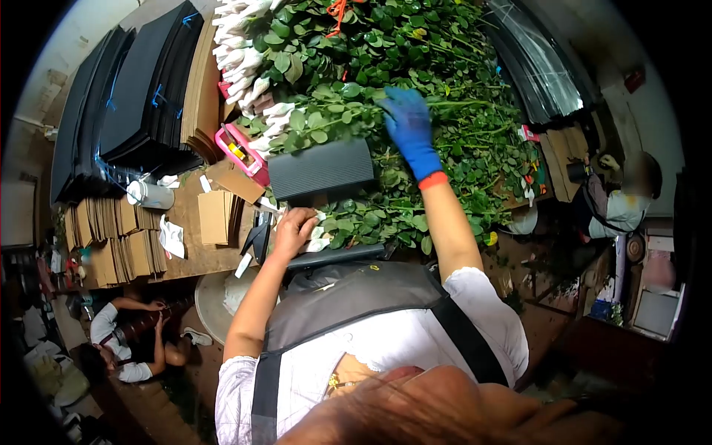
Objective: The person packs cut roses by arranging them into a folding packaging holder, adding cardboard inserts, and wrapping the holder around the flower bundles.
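Note:
My bare left hand (295,231) is at the front of the table with its fingers curled. It lies against the white-wrapped flower heads (317,243) of leafy stems (363,222); what sits inside its grasp is hidden. Farther forward, my right hand (409,126), in a blue glove with a red cuff, reaches over the green stems (452,133). Its fingers look apart on the leaves, a little blurred. Between the two hands a dark corrugated sheet (320,170) lies over part of the foliage. Another dark piece (337,256) is at the table's front edge by my apron.
Stacks of black sheets (148,89) and cardboard pieces (119,245) stand at the left. A pink tray (245,152), a white cup (150,194) and a black tool (257,236) are on the table (189,256). One person (133,337) sits lower left, another (623,200) at the right.

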{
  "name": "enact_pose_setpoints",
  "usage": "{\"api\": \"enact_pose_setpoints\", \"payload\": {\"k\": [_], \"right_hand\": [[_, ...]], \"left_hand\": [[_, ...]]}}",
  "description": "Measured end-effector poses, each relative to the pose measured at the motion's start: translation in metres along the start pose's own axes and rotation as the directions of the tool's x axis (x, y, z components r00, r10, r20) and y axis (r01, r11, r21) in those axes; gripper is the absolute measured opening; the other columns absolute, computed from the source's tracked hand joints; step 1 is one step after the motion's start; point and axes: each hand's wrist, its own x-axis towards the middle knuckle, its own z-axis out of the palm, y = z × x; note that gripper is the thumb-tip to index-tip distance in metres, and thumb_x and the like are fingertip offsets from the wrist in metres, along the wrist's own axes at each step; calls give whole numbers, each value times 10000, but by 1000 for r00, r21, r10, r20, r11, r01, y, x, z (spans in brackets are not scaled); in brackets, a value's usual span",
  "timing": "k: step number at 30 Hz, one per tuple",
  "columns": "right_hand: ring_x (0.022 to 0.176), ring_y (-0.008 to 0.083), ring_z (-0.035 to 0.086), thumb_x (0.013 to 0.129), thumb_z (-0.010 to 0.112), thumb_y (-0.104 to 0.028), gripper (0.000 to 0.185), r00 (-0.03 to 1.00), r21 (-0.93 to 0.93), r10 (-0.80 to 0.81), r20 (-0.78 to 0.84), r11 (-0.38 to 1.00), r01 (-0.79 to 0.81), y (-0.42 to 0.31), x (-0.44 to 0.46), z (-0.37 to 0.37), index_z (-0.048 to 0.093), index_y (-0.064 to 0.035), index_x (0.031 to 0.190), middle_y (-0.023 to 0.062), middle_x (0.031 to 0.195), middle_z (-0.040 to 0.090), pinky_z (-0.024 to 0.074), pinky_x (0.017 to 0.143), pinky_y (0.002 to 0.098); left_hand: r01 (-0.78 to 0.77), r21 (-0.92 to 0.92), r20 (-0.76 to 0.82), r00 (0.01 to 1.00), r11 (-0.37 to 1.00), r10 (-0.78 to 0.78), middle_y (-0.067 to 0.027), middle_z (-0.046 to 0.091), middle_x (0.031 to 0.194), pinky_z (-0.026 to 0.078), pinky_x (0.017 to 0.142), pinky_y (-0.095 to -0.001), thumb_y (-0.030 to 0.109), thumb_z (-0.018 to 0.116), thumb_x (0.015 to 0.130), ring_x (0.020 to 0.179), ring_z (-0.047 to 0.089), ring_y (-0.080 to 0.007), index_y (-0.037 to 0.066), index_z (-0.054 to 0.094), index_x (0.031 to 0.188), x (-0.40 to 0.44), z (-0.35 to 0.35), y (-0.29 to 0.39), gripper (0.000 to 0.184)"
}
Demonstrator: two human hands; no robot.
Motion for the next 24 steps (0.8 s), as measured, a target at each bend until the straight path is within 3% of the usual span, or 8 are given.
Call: {"api": "enact_pose_setpoints", "payload": {"k": [4, 6, 7, 10, 13, 20, 22, 24], "right_hand": [[1132, 286, 602, 786, 674, -9, 504, 998, 171, -45, 51, 985, 36, -9, -2, -88, 664, -228, 1240, 51, 1233, 658, 460, 1002, 430], [1062, 308, 642, 800, 664, -16, 503, 956, 331, -103, 274, 944, 7, 4, -28, -105, 661, -237, 1251, 77, 1187, 681, 496, 955, 412], [1040, 317, 652, 805, 658, -19, 487, 904, 415, -113, 412, 907, -76, 6, -40, -112, 665, -233, 1242, 84, 1166, 688, 509, 933, 404], [873, 302, 652, 810, 664, -46, 437, 863, 313, -128, 488, 949, -36, 17, -102, -96, 675, -244, 1200, 64, 954, 685, 534, 805, 411], [853, 293, 652, 803, 642, -49, 408, 754, -117, 56, 654, 993, 28, 25, -151, -62, 685, -246, 1158, 63, 919, 672, 525, 764, 412], [828, 313, 649, 807, 649, -145, 321, 605, -115, 81, 792, 993, 17, 22, -114, -43, 687, -222, 1116, 86, 963, 686, 512, 740, 445], [825, 317, 651, 826, 644, -174, 275, 918, 50, 2, 396, 998, -24, 37, -82, -11, 678, -196, 1098, 89, 972, 695, 512, 746, 460], [937, 308, 639, 844, 640, -199, 281, 963, 91, -41, 266, 996, 18, 45, -29, 18, 663, -176, 1123, 88, 1060, 679, 498, 825, 461]], "left_hand": [[149, -120, 40, 989, 982, -145, -101, 701, 931, 508, 781, -324, 135, 719, 878, 895, 668, -229, 36, 705, 947, 1, 0, -3, 122], [272, -323, 87, 962, 907, -258, -101, 698, 912, 512, 756, -312, 157, 736, 875, 874, 662, -193, 40, 699, 994, -1, 5, -11, 171], [519, -137, 177, 851, 844, -494, -94, 694, 877, 510, 727, -332, 185, 761, 847, 804, 651, -171, 42, 680, 1030, 4, -13, 18, 246], [163, -148, -16, 986, 976, -167, -138, 695, 927, 523, 726, -353, 210, 782, 823, 816, 671, -259, 53, 596, 1175, -13, 19, -51, 428], [289, -247, 15, 955, 925, -295, -153, 691, 973, 523, 770, -370, 285, 818, 795, 881, 672, -280, 57, 559, 1229, -7, 16, -32, 554], [278, -121, 68, 960, 953, -272, -132, 587, 1128, 527, 816, -338, 250, 808, 827, 976, 627, -242, 31, 616, 1212, 4, 0, -7, 483], [265, -121, 63, 964, 957, -259, -138, 590, 1128, 533, 827, -346, 248, 807, 829, 985, 632, -253, 23, 611, 1212, 3, 1, -9, 485], [266, -120, 68, 963, 956, -259, -142, 586, 1135, 546, 815, -341, 237, 799, 842, 994, 632, -247, 13, 602, 1241, 1, 1, -9, 498]]}}
